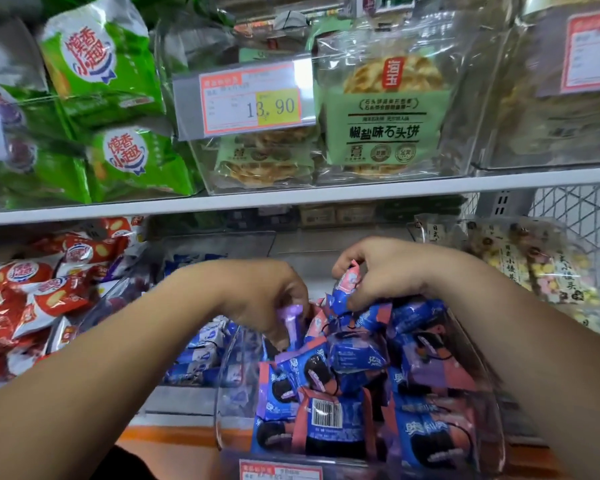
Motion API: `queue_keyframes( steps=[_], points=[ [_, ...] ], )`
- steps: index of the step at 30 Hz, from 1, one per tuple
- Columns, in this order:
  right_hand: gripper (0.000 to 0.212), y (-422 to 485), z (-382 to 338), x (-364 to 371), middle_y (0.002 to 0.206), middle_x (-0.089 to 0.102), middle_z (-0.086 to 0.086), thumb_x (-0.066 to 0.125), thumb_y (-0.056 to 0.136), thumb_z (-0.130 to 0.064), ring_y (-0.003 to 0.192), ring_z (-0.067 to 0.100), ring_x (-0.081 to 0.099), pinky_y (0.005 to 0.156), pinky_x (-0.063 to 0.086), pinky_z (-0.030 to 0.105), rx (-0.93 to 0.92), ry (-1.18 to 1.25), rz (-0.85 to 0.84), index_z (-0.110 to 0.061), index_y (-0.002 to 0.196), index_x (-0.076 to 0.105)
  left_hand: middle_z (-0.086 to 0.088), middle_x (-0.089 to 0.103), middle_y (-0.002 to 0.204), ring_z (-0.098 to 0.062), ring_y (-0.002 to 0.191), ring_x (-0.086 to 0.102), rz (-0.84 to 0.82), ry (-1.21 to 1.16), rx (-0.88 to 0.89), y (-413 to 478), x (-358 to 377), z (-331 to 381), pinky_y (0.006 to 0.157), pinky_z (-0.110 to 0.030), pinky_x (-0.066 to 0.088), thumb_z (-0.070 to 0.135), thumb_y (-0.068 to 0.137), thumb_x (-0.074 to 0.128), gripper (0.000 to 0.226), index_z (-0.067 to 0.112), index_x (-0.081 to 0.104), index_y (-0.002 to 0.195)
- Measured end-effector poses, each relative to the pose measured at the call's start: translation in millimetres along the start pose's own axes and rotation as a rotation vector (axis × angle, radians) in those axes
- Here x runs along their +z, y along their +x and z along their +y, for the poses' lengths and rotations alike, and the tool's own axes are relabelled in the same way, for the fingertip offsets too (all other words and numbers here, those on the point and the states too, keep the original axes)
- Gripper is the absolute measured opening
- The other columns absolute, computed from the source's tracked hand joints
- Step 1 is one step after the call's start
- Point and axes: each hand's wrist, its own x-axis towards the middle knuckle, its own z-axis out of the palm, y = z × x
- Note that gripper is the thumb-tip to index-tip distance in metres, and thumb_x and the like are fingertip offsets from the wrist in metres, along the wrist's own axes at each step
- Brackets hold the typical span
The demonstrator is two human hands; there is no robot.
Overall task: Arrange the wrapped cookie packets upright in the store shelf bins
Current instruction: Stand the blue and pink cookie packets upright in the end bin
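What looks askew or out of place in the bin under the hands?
The packets in the clear bin lie jumbled at mixed angles, not upright; the barcode packet shows its back. The left hand and right hand each pinch one.

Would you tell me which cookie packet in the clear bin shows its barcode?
The red-edged packet at the front middle of the bin; its white barcode faces us, while neighbours show cookie pictures.

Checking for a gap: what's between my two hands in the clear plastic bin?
Head view: tips of blue wrapped cookie packets stand between the left hand, holding a purple wrapped packet, and the right hand, pinching a blue packet.
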Motion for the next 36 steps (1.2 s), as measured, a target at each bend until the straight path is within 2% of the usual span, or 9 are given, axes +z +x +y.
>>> queue_keyframes(
  steps=[5, 10, 14, 19, 21, 25, 28, 32, 36],
  points=[
    [0.031, 1.4, -3.3, -0.5, 0.087, 0.07, -0.013, 0.088, 0.076, -0.033, 0.077, 0.008, 0.065, 0.062, 0.047, 0.018, -0.007, 0.01, 0.119, -0.029, 0.101, 0.069, 0.01, 0.07, 0.07, -0.002, 0.059, 0.058, 0.224, -0.333, 0.089, -27.5, -18.3, -12.6, 0.058, -0.017, 0.046, 0.004, 0.077, 0.086, 0.028, 0.019, 0.074, 0.097],
    [0.039, 6.3, -13.4, 3.9, 0.093, 0.062, -0.012, 0.078, 0.082, -0.051, 0.078, 0.0, 0.055, 0.067, 0.042, 0.02, -0.006, -0.042, 0.144, -0.033, 0.112, 0.061, -0.014, 0.072, 0.092, -0.035, 0.081, 0.067, 0.248, -0.445, 0.114, -33.2, -13.8, -24.0, 0.077, -0.045, 0.055, 0.044, 0.07, 0.089, 0.035, 0.026, 0.076, 0.097],
    [0.032, 14.0, -19.9, 12.7, 0.094, 0.063, -0.005, 0.068, 0.089, -0.053, 0.081, 0.01, 0.058, 0.063, 0.04, 0.022, -0.038, -0.148, 0.109, -0.026, 0.103, 0.061, -0.002, 0.074, 0.104, -0.037, 0.097, 0.068, 0.367, -0.452, 0.099, -31.6, -13.6, -29.9, 0.089, -0.054, 0.055, 0.033, 0.077, 0.089, 0.022, 0.029, 0.072, 0.091],
    [0.029, 20.9, -21.7, 20.5, 0.095, 0.068, -0.002, 0.064, 0.093, -0.052, 0.086, 0.017, 0.062, 0.069, 0.044, 0.028, -0.009, -0.107, 0.018, -0.023, 0.095, 0.06, -0.004, 0.074, 0.097, -0.019, 0.078, 0.063, 0.299, -0.57, 0.079, -33.8, -10.4, -39.3, 0.073, -0.03, 0.053, 0.01, 0.078, 0.088, 0.052, 0.033, 0.064, 0.119],
    [0.03, 21.9, -21.0, 21.0, 0.093, 0.071, 0.001, 0.062, 0.095, -0.05, 0.086, 0.02, 0.065, 0.073, 0.047, 0.031, 0.012, -0.068, 0.016, -0.02, 0.093, 0.061, 0.012, 0.074, 0.092, -0.009, 0.077, 0.063, 0.273, -0.62, 0.073, -34.2, -9.2, -39.0, 0.071, -0.02, 0.051, 0.0, 0.079, 0.085, 0.059, 0.026, 0.061, 0.127],
    [0.033, 22.0, -16.6, 19.8, 0.088, 0.076, 0.005, 0.062, 0.095, -0.047, 0.079, 0.02, 0.066, 0.074, 0.048, 0.031, 0.026, 0.021, 0.047, -0.014, 0.097, 0.068, 0.004, 0.072, 0.118, -0.011, 0.096, 0.07, 0.274, -0.67, 0.076, -34.0, -7.9, -38.6, 0.082, -0.022, 0.055, -0.008, 0.077, 0.082, 0.069, 0.018, 0.056, 0.136],
    [0.027, 22.1, -11.4, 18.5, 0.087, 0.076, 0.008, 0.068, 0.093, -0.041, 0.077, 0.019, 0.064, 0.072, 0.048, 0.03, 0.03, 0.143, 0.087, -0.014, 0.095, 0.072, -0.005, 0.075, 0.116, -0.019, 0.102, 0.072, 0.29, -0.681, 0.086, -34.5, -6.4, -37.0, 0.086, -0.023, 0.056, -0.013, 0.08, 0.077, 0.061, 0.011, 0.059, 0.133],
    [0.026, 23.6, -4.5, 15.8, 0.09, 0.076, 0.01, 0.075, 0.082, -0.039, 0.086, 0.03, 0.073, 0.081, 0.058, 0.04, 0.061, 0.284, 0.121, -0.014, 0.087, 0.074, -0.007, 0.077, 0.096, -0.014, 0.083, 0.068, 0.336, -0.683, 0.071, -32.5, -6.3, -42.4, 0.076, -0.023, 0.052, -0.01, 0.081, 0.078, 0.033, 0.01, 0.071, 0.107],
    [0.031, 19.9, -5.4, 14.0, 0.078, 0.073, 0.006, 0.079, 0.077, -0.04, 0.075, 0.026, 0.069, 0.074, 0.057, 0.044, 0.065, 0.369, 0.075, -0.011, 0.085, 0.073, -0.002, 0.078, 0.091, -0.012, 0.074, 0.069, 0.363, -0.735, 0.089, -32.5, -7.7, -37.6, 0.069, -0.021, 0.053, 0.004, 0.09, 0.075, 0.031, 0.018, 0.071, 0.117]
  ],
)
